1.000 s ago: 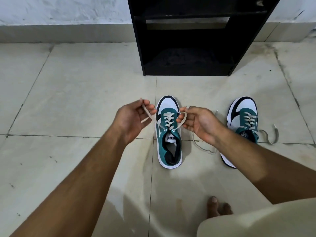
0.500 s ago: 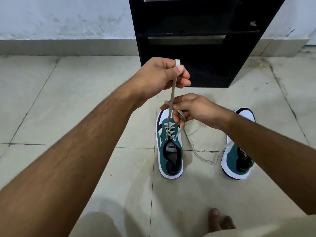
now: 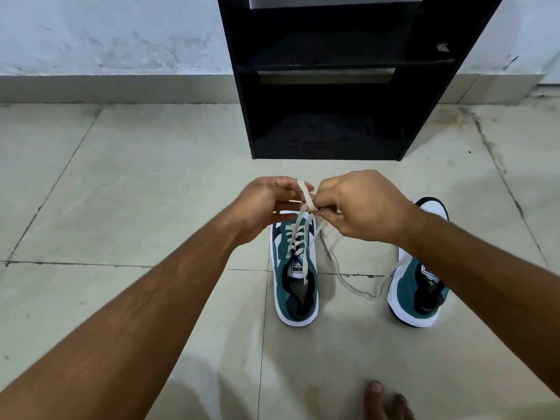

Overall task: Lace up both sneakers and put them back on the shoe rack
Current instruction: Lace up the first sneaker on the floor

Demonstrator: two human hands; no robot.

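Step in hand: tying off the near sneaker [image 3: 295,268], which sits on the floor [image 3: 136,192] in front of the shoe rack [image 3: 330,86]. Left hand [image 3: 263,204] and right hand [image 3: 360,204] meet above its toe, fingers of each pinching the lace [image 3: 304,195]. The eyelets look threaded. Next move, likely: cross the ends and form a knot, keeping tension. Second sneaker [image 3: 419,289] is to the right, lace loose on the floor. Rack shelves in view hold nothing.

No legible text on tongue label [image 3: 297,268].
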